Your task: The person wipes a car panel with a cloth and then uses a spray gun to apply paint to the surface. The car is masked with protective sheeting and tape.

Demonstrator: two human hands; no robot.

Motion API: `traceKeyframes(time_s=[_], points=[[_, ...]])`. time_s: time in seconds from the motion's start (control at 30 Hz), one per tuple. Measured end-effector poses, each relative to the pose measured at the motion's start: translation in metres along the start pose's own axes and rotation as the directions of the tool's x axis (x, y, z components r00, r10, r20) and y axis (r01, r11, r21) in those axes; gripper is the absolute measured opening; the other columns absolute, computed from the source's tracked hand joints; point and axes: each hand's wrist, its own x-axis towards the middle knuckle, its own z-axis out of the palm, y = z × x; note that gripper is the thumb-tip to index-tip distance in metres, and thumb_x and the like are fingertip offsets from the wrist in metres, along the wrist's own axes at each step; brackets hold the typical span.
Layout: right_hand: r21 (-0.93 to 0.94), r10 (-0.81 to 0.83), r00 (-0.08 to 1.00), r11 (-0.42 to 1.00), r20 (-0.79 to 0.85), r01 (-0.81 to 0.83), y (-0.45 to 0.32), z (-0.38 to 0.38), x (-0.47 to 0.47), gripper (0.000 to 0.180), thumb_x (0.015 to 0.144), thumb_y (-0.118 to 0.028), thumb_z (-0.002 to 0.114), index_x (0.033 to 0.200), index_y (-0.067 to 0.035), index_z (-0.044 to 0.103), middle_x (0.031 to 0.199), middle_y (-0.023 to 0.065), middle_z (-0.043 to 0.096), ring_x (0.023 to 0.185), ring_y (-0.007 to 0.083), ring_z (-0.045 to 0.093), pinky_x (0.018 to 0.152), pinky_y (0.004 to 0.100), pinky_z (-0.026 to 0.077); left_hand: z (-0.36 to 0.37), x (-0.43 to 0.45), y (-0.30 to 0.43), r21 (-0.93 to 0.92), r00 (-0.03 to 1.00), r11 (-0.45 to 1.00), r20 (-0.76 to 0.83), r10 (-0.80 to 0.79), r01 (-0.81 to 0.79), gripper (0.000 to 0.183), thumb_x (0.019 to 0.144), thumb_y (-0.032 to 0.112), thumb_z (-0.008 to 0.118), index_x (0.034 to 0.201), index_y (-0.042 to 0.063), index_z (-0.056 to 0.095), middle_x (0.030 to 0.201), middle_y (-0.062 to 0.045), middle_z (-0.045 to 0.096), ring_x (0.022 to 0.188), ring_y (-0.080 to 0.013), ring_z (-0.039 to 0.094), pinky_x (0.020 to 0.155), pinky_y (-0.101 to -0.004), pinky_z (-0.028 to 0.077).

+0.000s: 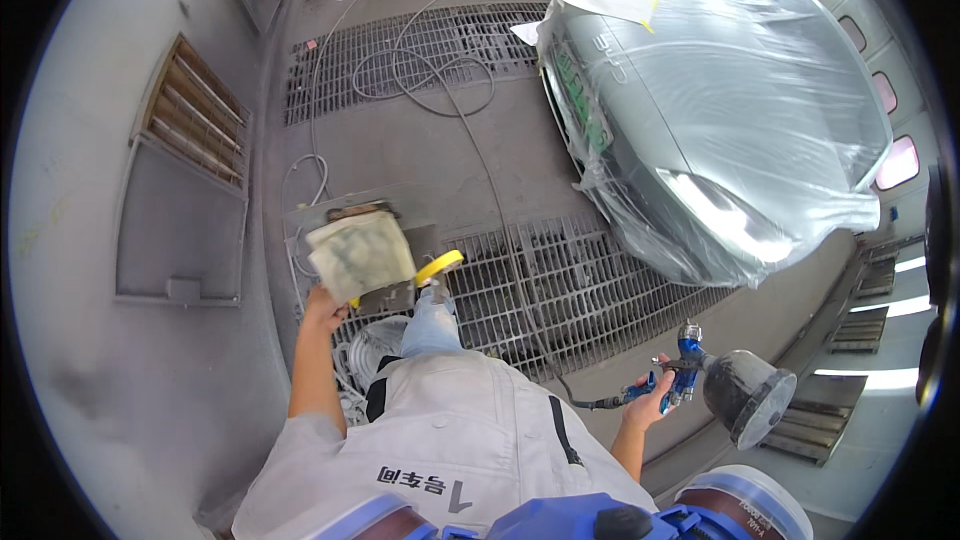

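My right hand (646, 403) grips a blue spray gun (681, 375) with a translucent, paint-stained gravity cup (750, 397) at its right; an air hose (592, 404) joins its handle. My left hand (326, 309) is at the lower left corner of a pale, stained cloth or paper pad (361, 255), blurred, and its fingers are partly hidden there; whether it holds the pad is not plain. Just right of the pad is a roll of yellow masking tape (439, 267), on or beside a dark stand or cart surface (390, 298).
A car under clear plastic sheeting (720, 105) stands at the upper right. The hose crosses the concrete floor (420, 142) in loops and runs over the metal floor gratings (555, 277). A white bucket (375, 349) is near my leg. A grey wall with vents (199, 112) rises at left.
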Motion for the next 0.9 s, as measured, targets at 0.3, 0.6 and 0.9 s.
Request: traceKeyframes(time_s=[0.3, 0.6, 0.9], points=[[-0.072, 0.072, 0.972, 0.996, 0.223, -0.057, -0.021, 0.229, 0.011, 0.027, 0.091, -0.025, 0.055, 0.106, -0.003, 0.052, 0.104, 0.0089, 0.062, 0.051, 0.0077, 0.047, 0.044, 0.0204, 0.040, -0.065, 0.083, 0.145, -0.119, 0.954, 0.993, -0.295, -0.047, 0.012, 0.019, 0.082, 0.009, 0.062, 0.098, 0.007, 0.052, 0.070, -0.003, 0.051, 0.047, -0.0090, 0.041, 0.035, -0.0219, 0.026], [-0.039, 0.184, 0.925, 0.983, 0.332, -0.182, 0.027, 0.459, 0.065, 0.020, 0.091, -0.019, 0.053, 0.104, -0.003, 0.053, 0.097, 0.0064, 0.063, 0.050, 0.0081, 0.048, 0.043, 0.0214, 0.038, -0.004, 0.212, 0.302, -0.189, 0.950, 0.980, -0.312, 0.002, -0.064, 0.015, 0.081, 0.010, 0.063, 0.091, 0.011, 0.052, 0.068, -0.001, 0.047, 0.045, -0.0077, 0.040, 0.034, -0.0196, 0.028], [-0.086, 0.330, 0.861, 0.943, 0.386, -0.323, 0.059, 0.728, 0.155, 0.022, 0.088, -0.021, 0.058, 0.099, -0.002, 0.058, 0.086, 0.0041, 0.064, 0.047, 0.0064, 0.049, 0.042, 0.0219, 0.038, 0.064, 0.399, 0.476, -0.278, 0.951, 0.960, -0.289, -0.106, 0.022, 0.012, 0.082, 0.008, 0.060, 0.091, 0.011, 0.053, 0.067, -0.004, 0.051, 0.044, -0.0087, 0.042, 0.034, -0.0198, 0.029]])
